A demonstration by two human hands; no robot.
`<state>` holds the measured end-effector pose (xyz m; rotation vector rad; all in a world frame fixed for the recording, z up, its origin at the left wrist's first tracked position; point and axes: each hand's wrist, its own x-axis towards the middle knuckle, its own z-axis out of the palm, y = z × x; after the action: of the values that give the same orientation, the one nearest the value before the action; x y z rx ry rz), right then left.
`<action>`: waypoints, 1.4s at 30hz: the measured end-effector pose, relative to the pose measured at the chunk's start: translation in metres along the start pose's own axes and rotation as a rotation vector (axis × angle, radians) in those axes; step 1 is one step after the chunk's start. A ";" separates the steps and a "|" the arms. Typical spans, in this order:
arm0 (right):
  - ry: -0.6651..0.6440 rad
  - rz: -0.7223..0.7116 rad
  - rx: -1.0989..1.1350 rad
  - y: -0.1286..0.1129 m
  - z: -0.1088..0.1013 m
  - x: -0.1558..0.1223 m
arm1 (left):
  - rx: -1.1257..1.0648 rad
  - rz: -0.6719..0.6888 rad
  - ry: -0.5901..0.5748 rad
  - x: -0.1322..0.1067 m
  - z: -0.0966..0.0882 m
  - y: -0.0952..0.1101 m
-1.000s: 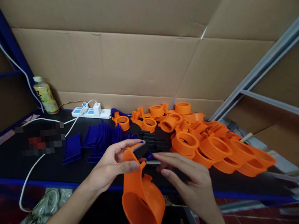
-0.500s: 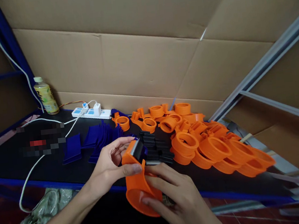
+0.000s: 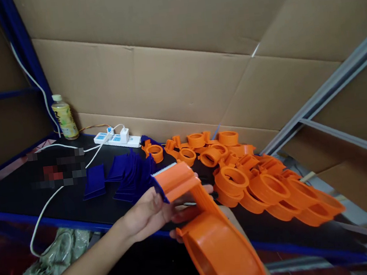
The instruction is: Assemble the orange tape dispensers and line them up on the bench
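Observation:
An orange tape dispenser (image 3: 222, 248) is held up close in front of me, its ring low and its toothed cutter edge pointing up and left. My left hand (image 3: 147, 212) is closed at the cutter end, the thumb against a dark blue flap (image 3: 160, 188). Mostly hidden behind the dispenser, my right hand (image 3: 183, 215) wraps its fingers around the frame below the cutter head. Stacked dark blue plates (image 3: 130, 174) lie on the black table just beyond my left hand. The black rollers on the table are almost wholly covered by the dispenser and hands.
Several orange dispenser bodies (image 3: 269, 189) are heaped on the right of the table (image 3: 75, 211). A white power strip (image 3: 117, 139) with cables and a yellow-labelled bottle (image 3: 65, 118) stand at the back left. Cardboard (image 3: 163, 78) walls the back. A plastic sack (image 3: 55, 262) lies below left.
The dispenser has been turned over, so its orange outer side and cutter teeth now face me and the black roller is hidden. My right hand has moved behind it.

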<state>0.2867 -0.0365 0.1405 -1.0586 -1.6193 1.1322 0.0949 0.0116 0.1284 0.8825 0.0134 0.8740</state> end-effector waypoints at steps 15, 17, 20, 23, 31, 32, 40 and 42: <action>-0.100 0.007 -1.130 0.003 0.023 0.153 | 0.037 0.356 0.311 -0.012 -0.024 0.053; -0.088 0.030 -1.157 0.005 0.032 0.170 | 0.062 0.385 0.363 -0.017 -0.026 0.060; -0.073 0.073 -1.199 0.010 0.042 0.186 | 0.109 0.442 0.434 -0.023 -0.027 0.070; -0.072 0.110 -1.237 0.017 0.047 0.193 | 0.125 0.481 0.480 -0.026 -0.027 0.077; -0.058 0.097 -1.316 0.015 0.051 0.191 | 0.149 0.465 0.540 -0.022 -0.029 0.073; -0.047 0.094 -1.326 0.013 0.050 0.190 | 0.152 0.460 0.547 -0.021 -0.030 0.071; 0.110 0.014 -1.366 -0.019 0.041 0.175 | 0.138 0.404 0.603 -0.015 -0.034 0.064; 0.178 -0.084 -1.340 -0.028 0.038 0.168 | 0.130 0.406 0.628 -0.013 -0.035 0.063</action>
<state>0.2029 0.1084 0.1893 -1.7651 -2.2152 -0.2900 0.0327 0.0470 0.1435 0.7083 0.4536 1.5196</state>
